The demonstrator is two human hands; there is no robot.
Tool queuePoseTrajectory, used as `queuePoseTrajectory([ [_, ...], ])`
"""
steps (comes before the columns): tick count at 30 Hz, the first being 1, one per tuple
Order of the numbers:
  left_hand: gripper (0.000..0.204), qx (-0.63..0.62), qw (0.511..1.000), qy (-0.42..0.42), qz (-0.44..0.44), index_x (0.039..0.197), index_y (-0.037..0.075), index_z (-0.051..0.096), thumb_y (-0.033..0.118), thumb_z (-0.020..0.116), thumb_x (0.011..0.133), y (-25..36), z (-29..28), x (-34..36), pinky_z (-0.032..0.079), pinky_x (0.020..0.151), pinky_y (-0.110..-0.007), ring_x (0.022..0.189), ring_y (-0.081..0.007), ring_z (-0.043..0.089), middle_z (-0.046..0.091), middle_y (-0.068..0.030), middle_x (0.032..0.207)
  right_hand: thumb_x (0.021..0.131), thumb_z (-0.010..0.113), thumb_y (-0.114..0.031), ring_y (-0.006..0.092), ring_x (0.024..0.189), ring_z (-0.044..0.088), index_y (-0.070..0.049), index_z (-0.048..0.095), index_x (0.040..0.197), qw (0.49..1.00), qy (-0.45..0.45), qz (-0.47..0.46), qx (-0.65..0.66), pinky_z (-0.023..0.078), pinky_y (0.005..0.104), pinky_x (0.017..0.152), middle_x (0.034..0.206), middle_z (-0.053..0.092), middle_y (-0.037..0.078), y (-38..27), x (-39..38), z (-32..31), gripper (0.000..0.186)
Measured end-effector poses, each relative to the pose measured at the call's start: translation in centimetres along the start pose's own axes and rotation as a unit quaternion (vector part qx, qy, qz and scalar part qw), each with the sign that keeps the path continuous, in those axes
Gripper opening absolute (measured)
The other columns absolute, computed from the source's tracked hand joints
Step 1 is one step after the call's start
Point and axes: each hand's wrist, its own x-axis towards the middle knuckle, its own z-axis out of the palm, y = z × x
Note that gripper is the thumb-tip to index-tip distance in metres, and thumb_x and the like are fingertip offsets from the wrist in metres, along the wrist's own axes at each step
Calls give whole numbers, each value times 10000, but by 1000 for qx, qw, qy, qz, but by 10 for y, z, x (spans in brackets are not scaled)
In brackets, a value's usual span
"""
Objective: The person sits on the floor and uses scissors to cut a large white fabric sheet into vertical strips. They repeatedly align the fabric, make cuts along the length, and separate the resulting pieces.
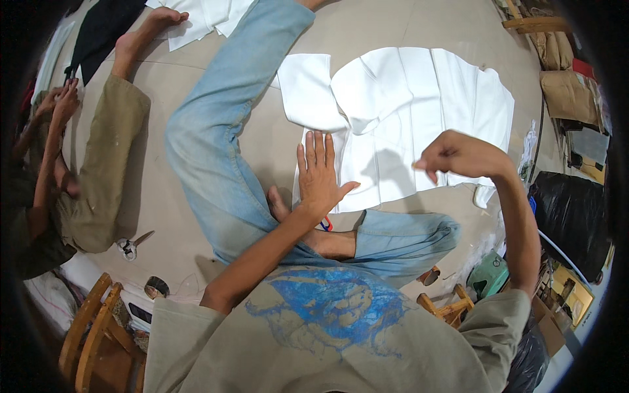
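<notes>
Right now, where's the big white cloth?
In the head view, the big white cloth lies on the floor, mostly in the upper half, right of centre. The left hand rests on its left part; the right hand is over its lower right.

1. A pale beige floor (380, 26) with thin joint lines fills the middle of the view.
2. Curved wooden furniture (92, 340) stands at lower left; a smaller wooden frame (458, 303) sits at lower right.
3. Along the right edge, a wooden bar (537, 25), brown packages (570, 98) and a black plastic bag (567, 219) crowd together.
4. Light casts soft shadows on the floor; the dark, bent rim probably hides more of the room.
</notes>
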Motion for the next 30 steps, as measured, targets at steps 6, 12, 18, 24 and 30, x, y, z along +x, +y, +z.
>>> queuePoseTrajectory([
  [6, 1282, -12, 999, 10, 50, 1573, -131, 228, 733, 713, 760, 1, 10, 1, 36, 1266, -581, 1574, -453, 62, 195, -303, 1660, 1079, 498, -437, 183, 1180, 591, -106, 569, 767, 839, 494, -150, 173, 361, 338, 1082, 1260, 697, 140, 21, 50, 5, 460],
  [12, 1301, -25, 994, 73, 77, 1556, -147, 248, 782, 685, 757, -7, 12, -2, 86, 1254, -613, 1553, -491, 106, 268, -335, 1610, 1102, 497, -366, 44, 557, 277, -110, 581, 854, 814, 228, -78, 528, 263, 248, 536, 645, 380, -93, 13, 104, 2, 366],
  [18, 1308, -4, 997, 61, 57, 1551, -138, 286, 797, 692, 733, -5, 14, -4, 95, 1249, -614, 1552, -483, 133, 281, -322, 1611, 965, 664, -536, 158, 582, 592, -60, 754, 864, 884, 349, -66, -304, 494, 358, 603, 671, 663, 51, 25, 85, -10, 495],
  [24, 1343, -6, 997, 45, 56, 1564, -130, 258, 805, 704, 708, -4, 17, -4, 103, 1244, -621, 1552, -485, 137, 278, -339, 1605, 926, 741, -440, 104, 526, 343, -90, 744, 705, 991, 127, 27, 24, 296, 313, 509, 528, 416, -35, 9, 79, 0, 414],
  [30, 1366, -8, 995, 66, 68, 1570, -139, 214, 830, 675, 724, -3, 21, 2, 98, 1238, -633, 1546, -504, 132, 215, -356, 1628, 980, 600, -242, 65, 518, 317, -19, 720, 928, 934, 306, 34, 184, 259, 254, 482, 596, 439, -50, 48, 173, -22, 258],
])
